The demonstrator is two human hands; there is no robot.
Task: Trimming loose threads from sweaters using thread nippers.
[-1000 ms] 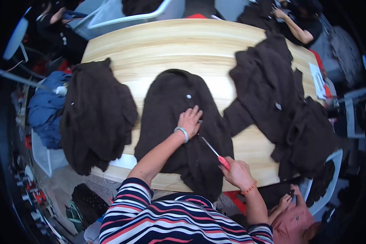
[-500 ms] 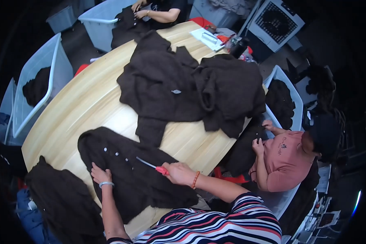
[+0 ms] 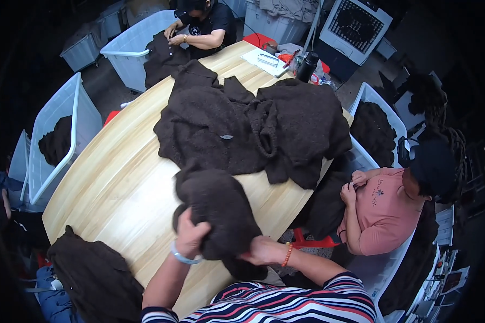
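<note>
A dark brown knit cardigan (image 3: 218, 207) is bunched up and lifted over the near part of the table, slightly blurred. My left hand (image 3: 191, 235) grips its left side, thumb on the cloth. At the lower right edge of the bundle, my right hand (image 3: 265, 251) is closed on the cloth; its fingertips are partly hidden. A small reddish patch shows by those fingers, but the red-handled tool itself cannot be made out. Beyond the bundle lie more brown knit garments (image 3: 205, 126) in a heap, one with a small pale tag.
Another brown garment (image 3: 94, 274) hangs over the table's (image 3: 113, 199) near left edge. White bins (image 3: 78, 126) stand around it. Co-workers handle brown garments at the far side (image 3: 207, 37) and right (image 3: 382, 215). A black bottle (image 3: 307, 67) and clipboard (image 3: 264, 60) sit at the far edge.
The cardigan lay spread on the table with its buttons showing; now it is gathered up and raised. Both hands have closed on it. The red-handled tool in my right hand is now mostly hidden.
</note>
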